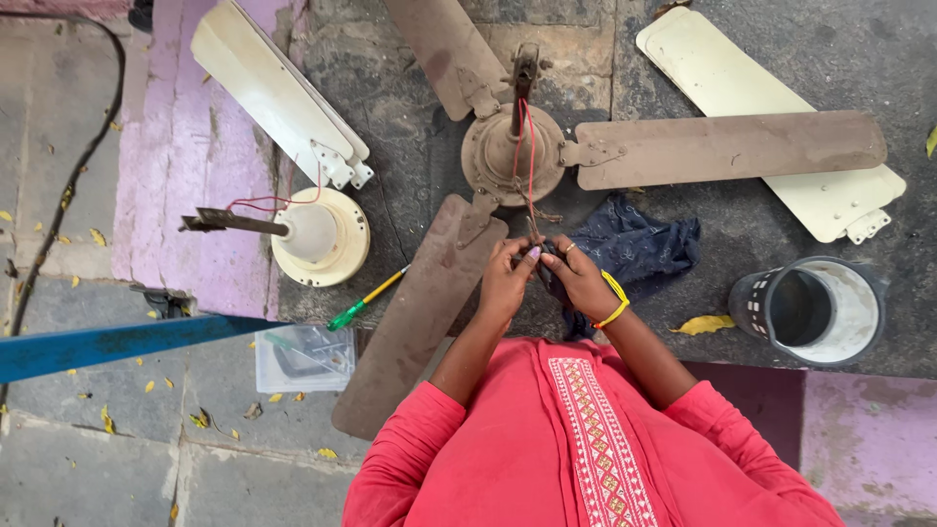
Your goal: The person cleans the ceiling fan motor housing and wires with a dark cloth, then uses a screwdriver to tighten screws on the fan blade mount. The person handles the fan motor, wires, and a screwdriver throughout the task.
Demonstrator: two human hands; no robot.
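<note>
Fan wires [528, 210] pinched by both hands [542, 273] — brown ceiling fan [512, 151] beside slab edge, blades crowding.

A clear plastic box [305, 357] lies on the ground at lower left of centre, just below the slab edge. It is rectangular and see-through with a whitish rim, and thin dark and green items show dimly inside, too faint to tell. At the right edge of the frame a black cylindrical container [808, 310] stands open, its inside pale grey, with small white markings on its outer wall.
</note>
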